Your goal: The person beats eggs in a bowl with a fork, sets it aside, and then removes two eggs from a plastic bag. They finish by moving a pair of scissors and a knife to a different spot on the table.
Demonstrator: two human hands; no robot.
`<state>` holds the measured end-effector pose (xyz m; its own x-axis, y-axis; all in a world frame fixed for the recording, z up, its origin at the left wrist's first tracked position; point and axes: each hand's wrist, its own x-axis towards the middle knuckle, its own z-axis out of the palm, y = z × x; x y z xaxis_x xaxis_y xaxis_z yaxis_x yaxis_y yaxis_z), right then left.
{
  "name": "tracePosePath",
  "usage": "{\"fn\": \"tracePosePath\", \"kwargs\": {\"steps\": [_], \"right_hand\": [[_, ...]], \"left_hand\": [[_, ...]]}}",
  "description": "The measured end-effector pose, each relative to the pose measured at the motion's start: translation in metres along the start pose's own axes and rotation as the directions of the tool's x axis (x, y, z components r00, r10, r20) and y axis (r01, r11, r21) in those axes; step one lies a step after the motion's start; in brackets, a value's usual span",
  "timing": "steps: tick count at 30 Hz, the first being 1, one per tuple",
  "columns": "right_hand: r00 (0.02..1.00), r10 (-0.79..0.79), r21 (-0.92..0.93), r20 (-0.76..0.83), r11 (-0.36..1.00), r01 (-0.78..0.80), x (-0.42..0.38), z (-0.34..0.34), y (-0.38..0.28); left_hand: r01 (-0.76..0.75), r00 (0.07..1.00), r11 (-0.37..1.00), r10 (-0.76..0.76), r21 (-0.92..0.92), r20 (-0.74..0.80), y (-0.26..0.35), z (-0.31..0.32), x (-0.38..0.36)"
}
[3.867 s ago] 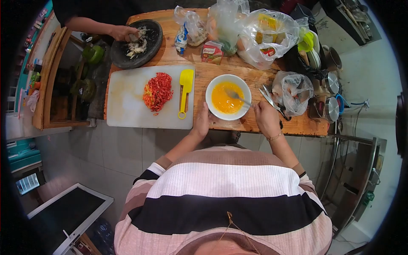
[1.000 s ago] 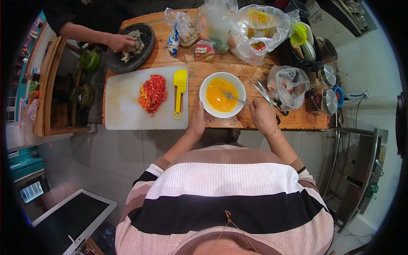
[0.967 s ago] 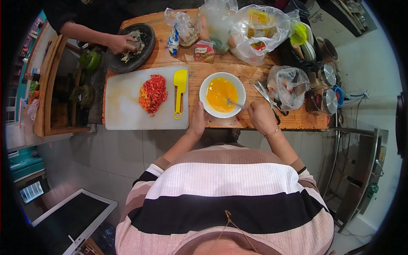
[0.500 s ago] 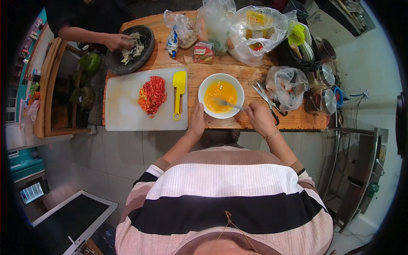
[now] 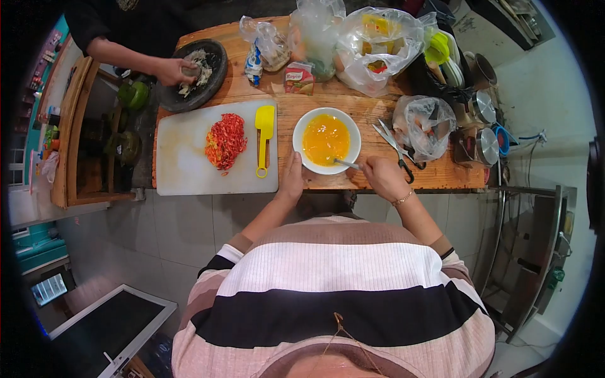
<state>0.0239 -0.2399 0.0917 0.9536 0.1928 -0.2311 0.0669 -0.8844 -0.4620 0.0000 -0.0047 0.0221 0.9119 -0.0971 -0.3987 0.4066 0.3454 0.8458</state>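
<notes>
A white bowl (image 5: 302, 148) of orange-yellow beaten egg (image 5: 325, 140) stands near the table's front edge. My left hand (image 5: 291, 179) rests against the bowl's left side, fingers extended and supporting it. My right hand (image 5: 383, 178) is closed around the handle of a fork (image 5: 346, 164), whose head is down in the egg at the bowl's lower right. Left of the bowl, a white cutting board (image 5: 179, 154) bears chopped red chili (image 5: 227, 142) and a yellow spatula (image 5: 265, 123). Scissors (image 5: 394, 143) lie open to the right of the bowl.
Across the wooden table (image 5: 372, 109), a person's hand (image 5: 173, 71) works with a stone in a mortar (image 5: 217, 75). Plastic bags (image 5: 403, 38) and a red packet (image 5: 299, 79) lie at the back. Another bag (image 5: 425, 126) and glass jars (image 5: 466, 149) are at the right.
The fork has moved from the middle of the egg toward the bowl's lower right, its head now sunk deeper. The other person's hand has shifted slightly in the mortar.
</notes>
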Motion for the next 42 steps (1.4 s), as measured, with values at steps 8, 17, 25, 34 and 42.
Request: {"fn": "tracePosePath", "kwargs": {"steps": [8, 17, 25, 34, 42], "right_hand": [[0.999, 0.044, -0.056, -0.010, 0.997, -0.045, -0.001, -0.004, -0.004], [0.994, 0.066, -0.069, -0.090, 0.995, -0.072, 0.000, -0.006, -0.007], [0.985, 0.097, -0.033, -0.143, 0.994, -0.103, -0.001, -0.004, -0.012], [0.988, 0.117, -0.026, -0.097, 0.992, -0.120, 0.000, -0.004, -0.011], [0.986, 0.067, -0.003, -0.156, 0.998, -0.068, 0.003, -0.007, -0.013]], "left_hand": [[-0.054, 0.998, 0.998, 0.055, -0.032, 0.033, -0.006, -0.002, 0.004], [-0.037, 0.999, 0.998, 0.036, 0.048, 0.028, -0.009, -0.008, 0.005], [-0.030, 0.999, 1.000, 0.030, 0.005, 0.028, -0.009, -0.007, 0.004], [-0.057, 0.996, 0.998, 0.059, 0.024, -0.070, -0.008, -0.002, 0.004], [-0.004, 1.000, 1.000, 0.004, 0.004, -0.009, 0.005, 0.001, -0.002]]}}
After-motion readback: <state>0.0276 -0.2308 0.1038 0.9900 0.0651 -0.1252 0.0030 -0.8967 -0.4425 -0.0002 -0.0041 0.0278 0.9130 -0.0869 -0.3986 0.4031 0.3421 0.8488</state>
